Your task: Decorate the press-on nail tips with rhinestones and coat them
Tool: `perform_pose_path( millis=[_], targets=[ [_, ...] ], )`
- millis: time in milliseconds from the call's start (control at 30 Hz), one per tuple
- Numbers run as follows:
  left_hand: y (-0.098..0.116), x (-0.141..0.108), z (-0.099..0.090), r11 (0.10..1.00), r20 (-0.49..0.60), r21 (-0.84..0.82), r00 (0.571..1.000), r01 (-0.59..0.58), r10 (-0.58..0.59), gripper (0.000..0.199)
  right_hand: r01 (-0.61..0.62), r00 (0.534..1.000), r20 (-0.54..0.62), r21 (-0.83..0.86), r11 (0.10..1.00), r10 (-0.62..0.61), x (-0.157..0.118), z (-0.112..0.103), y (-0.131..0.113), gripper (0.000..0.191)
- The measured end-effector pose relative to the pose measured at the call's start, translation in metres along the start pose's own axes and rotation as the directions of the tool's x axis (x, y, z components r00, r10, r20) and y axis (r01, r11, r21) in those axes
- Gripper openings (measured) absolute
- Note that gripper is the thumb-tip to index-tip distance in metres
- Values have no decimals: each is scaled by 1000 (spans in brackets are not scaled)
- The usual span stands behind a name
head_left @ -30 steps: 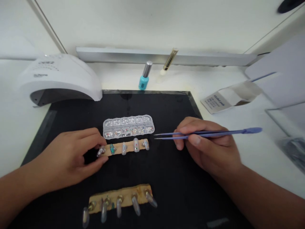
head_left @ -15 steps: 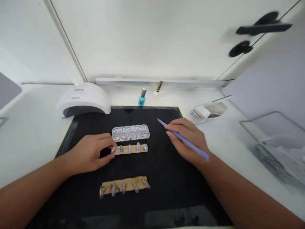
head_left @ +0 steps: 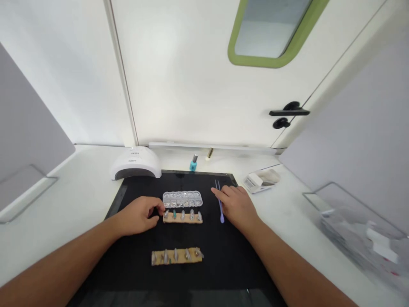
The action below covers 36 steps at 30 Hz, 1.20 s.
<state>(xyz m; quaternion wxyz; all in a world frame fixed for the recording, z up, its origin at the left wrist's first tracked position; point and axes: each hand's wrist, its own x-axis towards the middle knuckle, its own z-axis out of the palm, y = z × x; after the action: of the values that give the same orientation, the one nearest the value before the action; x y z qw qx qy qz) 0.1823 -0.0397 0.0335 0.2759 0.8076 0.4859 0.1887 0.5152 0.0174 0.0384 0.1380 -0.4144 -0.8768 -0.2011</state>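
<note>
My left hand (head_left: 140,215) rests on the black mat (head_left: 223,264), thumb and fingers apart, fingertips at the left end of a tan strip (head_left: 179,218). That strip bears a row of several press-on nails, one of them green (head_left: 174,214). Just behind it lies a clear case (head_left: 182,199) with small compartments of sparkly bits. Purple tweezers (head_left: 220,204) lie on the mat, tips pointing away from me. Beside them is my right hand (head_left: 239,209), one finger stretched across the tweezers and the others partly curled. A second strip (head_left: 180,256) with several nails lies nearer to me.
A white nail lamp (head_left: 137,162) stands at the back left. Behind the mat are a blue polish bottle (head_left: 193,164) and a gold-coloured capped item (head_left: 209,153). An open white box (head_left: 260,180) lies at right, near a clear container (head_left: 361,238) in a wire frame.
My right hand has lowered and let go of the tweezers, which now lie on the mat. My left hand stays by the strip's end. The view has tilted up.
</note>
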Motion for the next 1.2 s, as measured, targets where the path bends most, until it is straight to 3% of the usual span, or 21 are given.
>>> perform_pose_path(
  millis=[233,300,433,600,733,800,1000,1200],
  targets=[
    [-6,0,3,997,-6,-31,998,64,-64,7,-40,962,261,-129,991,73,2,-2,-6,33],
    [-5,0,1,994,6,-38,995,99,-99,21,-38,949,307,-115,993,72,6,-7,-10,31],
    [-8,2,-4,983,51,-55,983,178,-175,28,-25,943,330,-43,999,38,16,-13,-12,28],
    [-14,8,-8,972,75,-77,974,220,-215,24,-11,953,302,53,999,-6,17,-9,-7,36],
    [-15,9,-8,979,71,-88,981,187,-181,9,-10,966,256,131,991,-24,10,-3,-5,37],
    [-13,8,-9,984,74,-88,986,154,-148,12,-20,973,228,173,985,-20,8,-1,-4,36],
    [-2,4,-15,999,83,-41,996,32,-29,20,-75,994,96,342,937,45,6,-3,-3,37],
    [5,4,-15,999,67,48,998,-11,8,21,-109,988,-32,550,828,151,2,-2,0,35]
  ],
)
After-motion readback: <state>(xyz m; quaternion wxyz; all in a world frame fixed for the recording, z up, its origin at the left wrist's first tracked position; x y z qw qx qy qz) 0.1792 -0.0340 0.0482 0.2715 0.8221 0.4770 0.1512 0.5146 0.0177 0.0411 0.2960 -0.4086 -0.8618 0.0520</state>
